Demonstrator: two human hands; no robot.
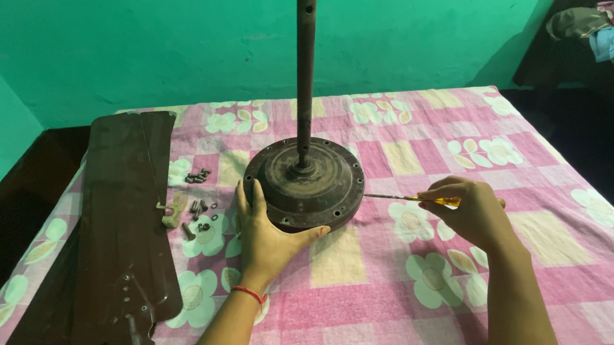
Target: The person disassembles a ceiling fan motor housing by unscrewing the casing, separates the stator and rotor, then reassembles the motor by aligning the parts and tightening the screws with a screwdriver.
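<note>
A round brown ceiling-fan motor housing [308,187] with an upright downrod [304,68] sits on a pink checked floral cloth. My left hand [264,233] is pressed against the housing's left front rim, thumb along its lower edge. My right hand [468,213] grips a yellow-handled screwdriver [415,199] lying nearly level, its thin shaft pointing left with the tip at the housing's right side.
Stacked brown fan blades [115,243] lie along the left of the cloth [408,290]. Several loose screws and a small metal bracket [194,206] rest between blades and motor. Green wall behind; a dark piece of furniture with crumpled clothes [612,27] stands at the right.
</note>
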